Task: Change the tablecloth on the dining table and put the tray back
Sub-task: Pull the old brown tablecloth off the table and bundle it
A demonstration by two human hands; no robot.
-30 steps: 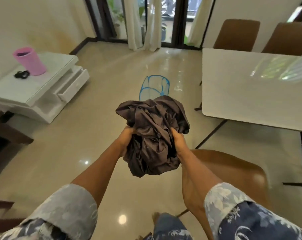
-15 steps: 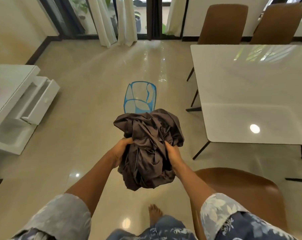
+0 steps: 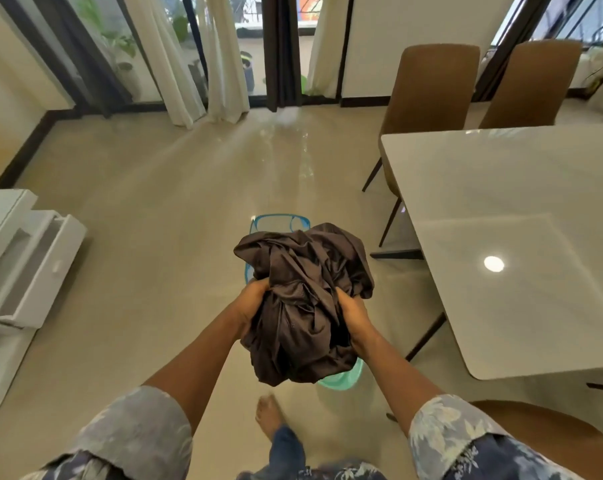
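Item: dark tablecloth (image 3: 303, 306), balled; I'm gripping it, left hand (image 3: 255, 301) and right hand (image 3: 354, 315) both curled into folds, compacting bundle for hamper (image 3: 277, 223) beneath

Open floor (image 3: 161, 209) runs wide between the white cabinet (image 3: 2, 209), whose drawer (image 3: 33, 271) juts out at the left, and the dining table (image 3: 521, 209) at the right. On that floor stands the blue-rimmed basket (image 3: 279, 220) (mostly hidden under the bundled cloth (image 3: 303, 299)). Two brown chairs (image 3: 431, 88) line the tabletop's far edge; a third chair (image 3: 549, 441) crowds its near corner.
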